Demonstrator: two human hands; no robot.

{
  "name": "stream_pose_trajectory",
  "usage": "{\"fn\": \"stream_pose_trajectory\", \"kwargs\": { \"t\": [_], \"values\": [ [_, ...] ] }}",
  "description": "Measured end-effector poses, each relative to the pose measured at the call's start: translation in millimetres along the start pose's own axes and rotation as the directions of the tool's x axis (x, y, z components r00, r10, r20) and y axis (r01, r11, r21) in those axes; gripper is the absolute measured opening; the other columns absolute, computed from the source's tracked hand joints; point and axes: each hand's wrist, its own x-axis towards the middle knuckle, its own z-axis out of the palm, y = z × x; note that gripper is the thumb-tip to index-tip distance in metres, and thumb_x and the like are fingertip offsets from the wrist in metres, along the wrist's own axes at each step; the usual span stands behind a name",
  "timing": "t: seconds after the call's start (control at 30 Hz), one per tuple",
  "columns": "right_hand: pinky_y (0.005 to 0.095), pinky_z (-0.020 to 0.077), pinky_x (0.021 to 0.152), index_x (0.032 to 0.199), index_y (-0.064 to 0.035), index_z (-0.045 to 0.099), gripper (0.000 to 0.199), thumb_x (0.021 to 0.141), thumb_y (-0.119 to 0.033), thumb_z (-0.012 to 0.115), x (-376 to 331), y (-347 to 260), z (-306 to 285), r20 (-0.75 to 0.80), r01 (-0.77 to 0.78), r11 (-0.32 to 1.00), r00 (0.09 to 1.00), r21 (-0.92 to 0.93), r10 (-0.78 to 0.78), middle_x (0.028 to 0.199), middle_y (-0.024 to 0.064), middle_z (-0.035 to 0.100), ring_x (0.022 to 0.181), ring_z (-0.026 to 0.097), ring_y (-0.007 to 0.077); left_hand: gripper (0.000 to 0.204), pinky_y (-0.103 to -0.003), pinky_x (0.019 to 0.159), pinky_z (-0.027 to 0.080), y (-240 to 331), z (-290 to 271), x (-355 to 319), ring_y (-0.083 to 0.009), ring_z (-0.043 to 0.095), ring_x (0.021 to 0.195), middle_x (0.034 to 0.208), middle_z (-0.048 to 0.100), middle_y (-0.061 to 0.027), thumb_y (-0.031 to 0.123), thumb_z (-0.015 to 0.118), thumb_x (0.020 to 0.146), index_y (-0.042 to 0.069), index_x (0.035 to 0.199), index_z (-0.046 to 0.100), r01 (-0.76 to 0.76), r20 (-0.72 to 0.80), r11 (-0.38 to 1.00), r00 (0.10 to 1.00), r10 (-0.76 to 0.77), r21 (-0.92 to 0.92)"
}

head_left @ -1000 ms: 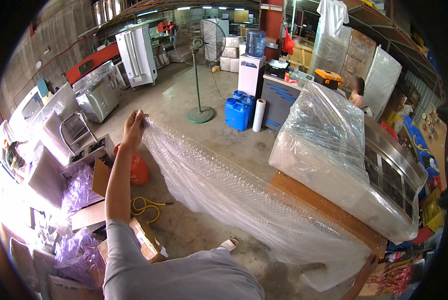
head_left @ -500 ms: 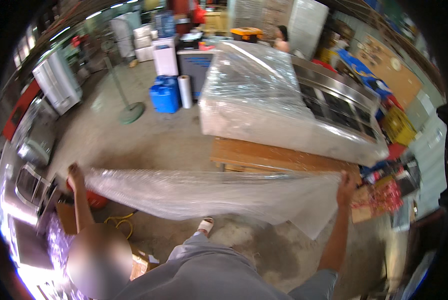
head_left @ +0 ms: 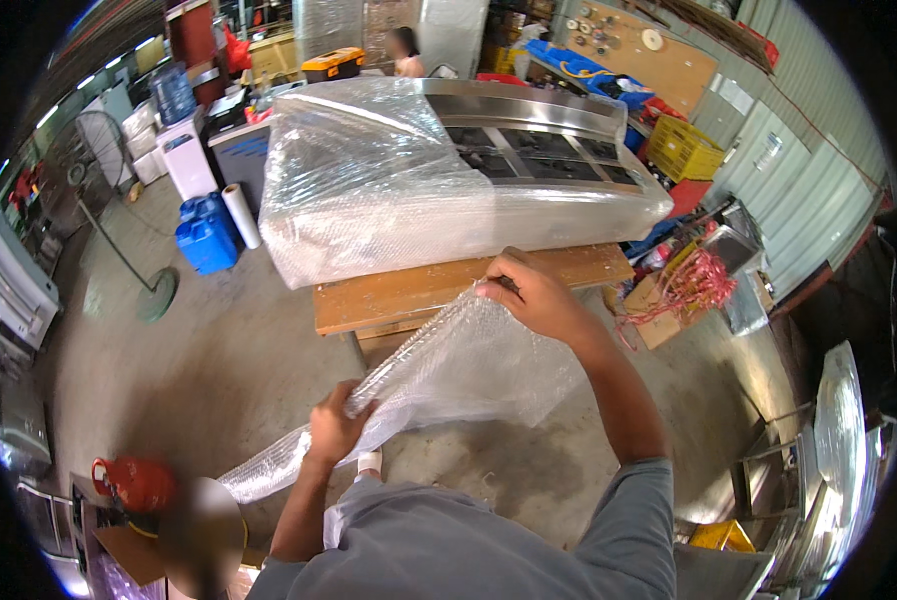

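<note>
A clear sheet of bubble wrap [head_left: 439,365] hangs slantwise in front of me, its upper edge bunched. My right hand [head_left: 529,290] pinches its top corner near the wooden bench. Lower and to the left, my left hand [head_left: 337,425] is closed round the gathered edge. The tail of the sheet trails off toward the lower left. Beyond it stands a stainless steel cooking range [head_left: 529,110] with black burner grates. Clear plastic wrapping [head_left: 369,170] covers its left part and front; the burners on the right are bare.
The range rests on a wooden bench [head_left: 399,298]. At left are a blue jerrycan [head_left: 207,235], a white roll [head_left: 241,215] and a fan stand [head_left: 157,292]. A red gas cylinder [head_left: 134,482] is lower left. Pink twine [head_left: 704,285] and a yellow crate [head_left: 685,150] sit at right. Another person [head_left: 407,55] is behind.
My hands have come closer together from a wide stretch, so the wrap has gone from level to slanted. My view has turned right, toward the range.
</note>
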Motion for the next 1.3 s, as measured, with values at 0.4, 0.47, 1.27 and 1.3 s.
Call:
{"fn": "stream_pose_trajectory", "kwargs": {
  "t": [0.4,0.47,1.27,1.3],
  "values": [
    [0.0384,0.0501,0.082,0.102,-0.0065,0.062,0.016,0.087,-0.003,0.066,-45,23,3,0.263,-0.041,0.997,0.963,-0.068,0.058,0.109,0.0103,0.057,0.100,0.060,0.0299,0.037,-0.029,0.059,0.043,34,-164,57,-0.0109,0.046,0.068,0.073,0.053,-0.0038,0.013,0.090,0.073,-0.003,0.086,0.059,-0.143,-0.055,0.971,0.989,0.135,-0.189],
    [0.0412,0.0486,0.085,0.103,-0.0062,0.063,0.017,0.086,-0.001,0.063,-41,25,27,0.169,-0.082,0.997,0.983,0.011,0.079,0.110,0.0115,0.058,0.102,0.059,0.0323,0.038,-0.028,0.059,0.042,61,-202,64,-0.0095,0.047,0.069,0.074,0.054,-0.0029,0.014,0.091,0.072,-0.004,0.086,0.060,-0.157,-0.051,0.983,0.987,0.153,-0.096],
    [0.0605,0.0199,0.118,0.129,-0.0282,0.068,0.060,0.073,-0.045,0.085,44,54,408,0.199,-0.102,0.993,0.976,0.063,0.087,0.162,0.0260,0.011,0.150,0.011,0.0459,0.049,-0.038,0.091,0.047,153,-533,5,-0.0209,0.060,0.102,0.114,0.064,-0.0099,0.037,0.070,0.085,0.003,0.119,0.061,-0.040,-0.387,0.670,0.790,0.476,0.742],
    [0.0607,0.0184,0.118,0.131,-0.0278,0.067,0.061,0.075,-0.046,0.083,44,56,417,0.260,-0.133,0.989,0.959,0.063,0.112,0.161,0.0277,0.012,0.150,0.010,0.0476,0.032,-0.040,0.081,0.050,164,-523,12,-0.0197,0.060,0.089,0.100,0.063,-0.0091,0.024,0.066,0.081,0.004,0.107,0.062,0.019,-0.515,0.768,0.753,0.410,0.640]
  ]
}}
